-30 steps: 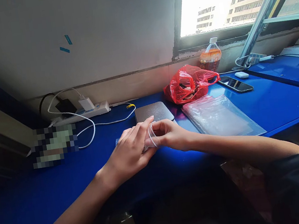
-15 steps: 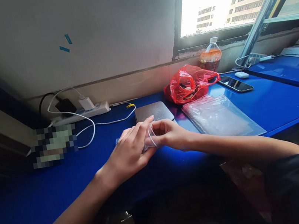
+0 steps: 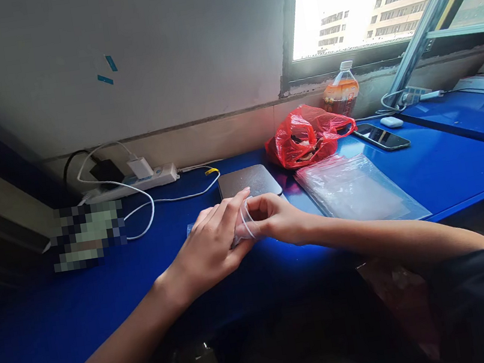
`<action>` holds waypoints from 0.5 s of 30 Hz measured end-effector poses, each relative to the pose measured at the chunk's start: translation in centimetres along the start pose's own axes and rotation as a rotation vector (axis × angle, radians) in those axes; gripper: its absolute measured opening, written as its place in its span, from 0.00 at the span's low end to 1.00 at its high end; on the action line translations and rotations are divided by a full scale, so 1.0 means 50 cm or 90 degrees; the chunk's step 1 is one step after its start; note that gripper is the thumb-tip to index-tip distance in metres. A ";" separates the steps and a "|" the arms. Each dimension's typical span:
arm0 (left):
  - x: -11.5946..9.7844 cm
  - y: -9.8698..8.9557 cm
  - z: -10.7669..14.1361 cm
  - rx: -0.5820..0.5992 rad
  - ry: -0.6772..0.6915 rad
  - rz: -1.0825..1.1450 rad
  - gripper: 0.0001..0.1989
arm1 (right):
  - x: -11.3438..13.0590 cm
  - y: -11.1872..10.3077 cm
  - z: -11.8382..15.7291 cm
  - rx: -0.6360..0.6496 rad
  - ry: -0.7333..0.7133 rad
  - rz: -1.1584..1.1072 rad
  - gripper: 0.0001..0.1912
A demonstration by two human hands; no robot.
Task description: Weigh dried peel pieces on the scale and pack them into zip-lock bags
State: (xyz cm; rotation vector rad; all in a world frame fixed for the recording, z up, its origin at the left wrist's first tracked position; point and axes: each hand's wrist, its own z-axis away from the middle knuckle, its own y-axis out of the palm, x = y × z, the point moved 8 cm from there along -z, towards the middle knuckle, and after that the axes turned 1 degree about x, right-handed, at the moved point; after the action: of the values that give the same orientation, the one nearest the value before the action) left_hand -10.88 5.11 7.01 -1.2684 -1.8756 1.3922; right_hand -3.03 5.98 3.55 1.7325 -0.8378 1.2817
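Close together over the front of the blue table (image 3: 151,304), my two hands meet at a clear plastic bag (image 3: 239,232) with a thin white loop (image 3: 247,223) around it. My left hand (image 3: 209,241) wraps the bag from the left, covering most of it. From the right, my right hand (image 3: 277,220) pinches at the loop with thumb and fingers. Whatever lies inside the bag is hidden. Just behind the hands is a flat grey scale-like box (image 3: 249,181).
A stack of clear plastic bags (image 3: 357,191) lies at the right, before a red plastic bag (image 3: 303,136). Beyond are a drink bottle (image 3: 342,94), a phone (image 3: 381,136) and a white earbud case (image 3: 391,121). A power strip (image 3: 163,175) with white cables runs along the wall.
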 end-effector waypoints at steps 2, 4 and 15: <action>0.000 0.000 0.000 0.000 0.000 0.001 0.32 | 0.000 -0.001 0.000 -0.005 0.000 -0.007 0.18; 0.000 0.000 0.000 0.001 0.001 0.001 0.32 | 0.000 -0.002 0.000 -0.010 0.001 -0.013 0.18; -0.004 -0.003 0.000 -0.007 0.008 -0.007 0.32 | -0.003 -0.005 0.000 -0.028 0.027 -0.026 0.17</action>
State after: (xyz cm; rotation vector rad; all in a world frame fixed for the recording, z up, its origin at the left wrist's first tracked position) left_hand -10.84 4.92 7.18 -1.2682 -1.8818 1.3669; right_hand -2.85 6.09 3.37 1.6746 -0.7963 1.2587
